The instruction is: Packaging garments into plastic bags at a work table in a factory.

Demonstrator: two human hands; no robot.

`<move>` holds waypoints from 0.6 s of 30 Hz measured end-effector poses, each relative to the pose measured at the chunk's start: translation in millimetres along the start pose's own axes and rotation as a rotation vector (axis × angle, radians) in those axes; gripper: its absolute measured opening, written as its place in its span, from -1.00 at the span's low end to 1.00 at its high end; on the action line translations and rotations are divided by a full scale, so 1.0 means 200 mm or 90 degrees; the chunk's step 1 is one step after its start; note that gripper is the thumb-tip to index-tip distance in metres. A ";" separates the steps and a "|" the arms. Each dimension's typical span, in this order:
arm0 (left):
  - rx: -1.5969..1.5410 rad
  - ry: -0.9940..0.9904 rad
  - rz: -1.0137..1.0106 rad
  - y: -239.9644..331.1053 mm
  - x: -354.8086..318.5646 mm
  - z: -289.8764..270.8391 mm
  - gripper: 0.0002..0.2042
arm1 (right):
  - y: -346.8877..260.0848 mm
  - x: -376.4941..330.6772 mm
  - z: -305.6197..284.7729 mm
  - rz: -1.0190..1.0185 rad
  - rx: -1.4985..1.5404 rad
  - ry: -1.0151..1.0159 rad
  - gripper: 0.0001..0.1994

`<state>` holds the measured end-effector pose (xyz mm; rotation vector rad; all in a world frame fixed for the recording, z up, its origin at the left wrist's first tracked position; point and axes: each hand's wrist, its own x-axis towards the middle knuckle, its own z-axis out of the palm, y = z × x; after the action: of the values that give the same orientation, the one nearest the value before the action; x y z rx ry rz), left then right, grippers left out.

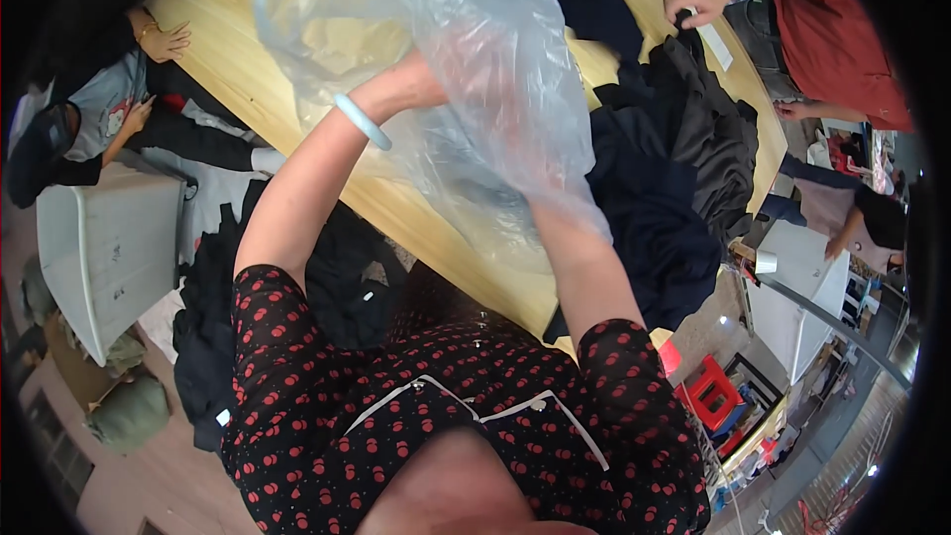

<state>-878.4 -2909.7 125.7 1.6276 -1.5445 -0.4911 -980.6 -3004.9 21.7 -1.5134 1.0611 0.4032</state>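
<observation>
A large, clear, crinkled plastic bag (525,89) spreads over the pale wooden table in front of me. My left hand (423,77), with a pale blue bangle (363,121) at the wrist, reaches into the folds of the bag, and the film hides its fingers. From the right, my right forearm (584,267) goes up inside the bag. My right hand (485,54) shows only as a hazy pink shape through the plastic, its fingers not clear. Dark navy cloth (654,198) lies piled beside my right arm.
Black and grey garments (708,119) cover the table's right side. At the far right, a person in red rests a hand (695,2) on cloth. Another person's hand (163,42) lies at the table's left edge. White bins (114,258) and black cloth (347,282) stand near my left arm.
</observation>
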 end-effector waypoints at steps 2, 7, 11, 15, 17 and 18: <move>0.168 0.030 0.097 0.00 0.02 -0.05 -0.65 | 0.00 -0.06 0.02 -0.163 -0.189 0.012 -0.73; -0.111 -0.113 -0.206 -0.11 0.11 -0.06 -0.40 | -0.04 -0.46 -0.03 -0.490 -0.367 0.009 -0.79; -0.257 -0.161 -0.377 -0.32 0.01 -0.05 -0.39 | -0.11 -0.83 -0.15 -0.482 -0.023 -0.023 -0.89; -0.360 -0.168 -0.447 -0.46 -0.25 0.05 -0.37 | -0.06 -0.99 -0.32 -0.540 0.456 0.029 -0.73; -0.116 -0.281 -0.455 -0.69 -0.38 0.18 -0.35 | -0.03 -0.99 -0.39 -0.562 0.597 0.068 -0.72; 0.077 -0.348 -0.439 -0.69 -0.43 0.21 -0.33 | 0.00 -0.99 -0.43 -0.546 0.681 0.088 -0.71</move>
<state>-836.8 -2851.8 -27.0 2.2408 -1.3508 -1.3207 -1110.1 -3007.1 193.2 -0.8602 0.4635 -0.7770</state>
